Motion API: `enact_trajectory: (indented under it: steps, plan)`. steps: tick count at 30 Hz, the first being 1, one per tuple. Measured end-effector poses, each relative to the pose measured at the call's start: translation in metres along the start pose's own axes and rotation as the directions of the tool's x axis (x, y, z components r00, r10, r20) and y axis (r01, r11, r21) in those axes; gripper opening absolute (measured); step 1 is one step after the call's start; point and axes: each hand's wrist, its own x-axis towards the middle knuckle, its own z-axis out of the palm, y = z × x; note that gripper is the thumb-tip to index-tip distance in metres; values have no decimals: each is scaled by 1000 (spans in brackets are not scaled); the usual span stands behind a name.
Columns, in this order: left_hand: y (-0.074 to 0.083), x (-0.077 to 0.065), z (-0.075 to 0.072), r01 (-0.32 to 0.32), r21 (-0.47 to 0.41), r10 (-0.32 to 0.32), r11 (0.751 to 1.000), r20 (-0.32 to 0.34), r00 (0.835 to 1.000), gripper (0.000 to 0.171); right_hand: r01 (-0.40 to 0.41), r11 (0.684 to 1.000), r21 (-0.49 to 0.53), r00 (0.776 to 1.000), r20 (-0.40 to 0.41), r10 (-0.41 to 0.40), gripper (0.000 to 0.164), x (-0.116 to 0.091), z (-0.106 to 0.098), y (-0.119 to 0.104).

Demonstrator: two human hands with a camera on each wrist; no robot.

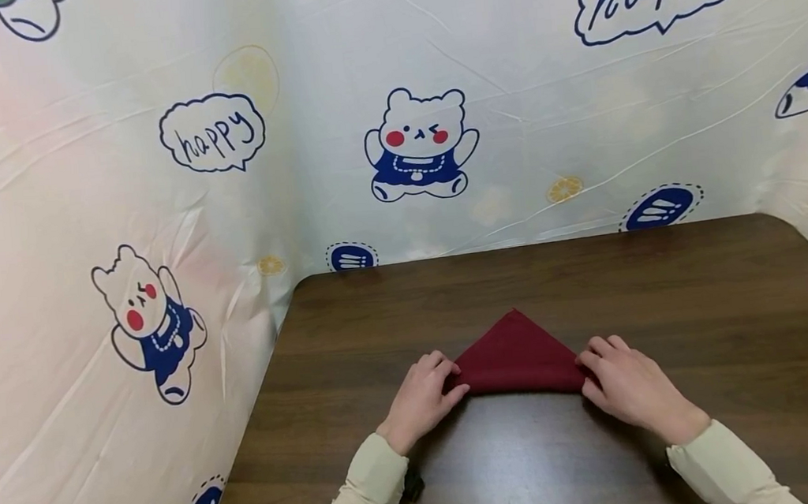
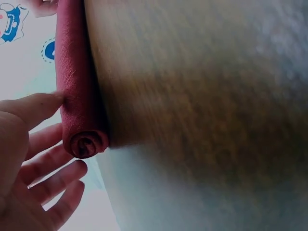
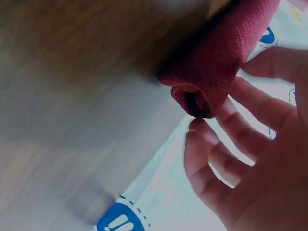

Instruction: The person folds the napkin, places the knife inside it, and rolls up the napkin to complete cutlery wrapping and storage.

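Observation:
A dark red cloth [image 1: 516,351] lies on the table, its near side rolled into a tube and its far part a flat triangle pointing away. At the left end my left hand [image 1: 421,399] pinches the roll, thumb on the near side and index finger behind. The spiral end of the rolled cloth [image 2: 79,115] shows in the left wrist view, with the other fingers spread beyond it. My right hand [image 1: 634,386] holds the right end between thumb and fingers. In the right wrist view that end of the cloth [image 3: 216,62] looks looser, with a hollow opening.
The brown wooden table [image 1: 352,319] has rounded far corners. A pale curtain [image 1: 509,141] printed with bears and the word "happy" hangs behind it and along the left side. A small black object [image 1: 413,485] sits at the left wrist by the sleeve.

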Motion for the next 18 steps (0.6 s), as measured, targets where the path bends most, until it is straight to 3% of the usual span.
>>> enact_trajectory:
  steps: [4, 10, 18]
  plan:
    - [1, 0, 0, 1, 27, -1, 1000, 19, 1000, 30, -14, 1000, 12, 999, 45, 14, 28, -1, 1, 1]
    - [3, 0, -2, 3, 78, -7, 997, 51, 999, 34, 0, 1000, 22, 1000, 12, -1, 38, -2, 4, 3]
    - [1, 0, -1, -15, 167, 7, 986, 54, 999, 35, 7, 999, 40, 1000, -1, -7, 37, -2, 6, 4]
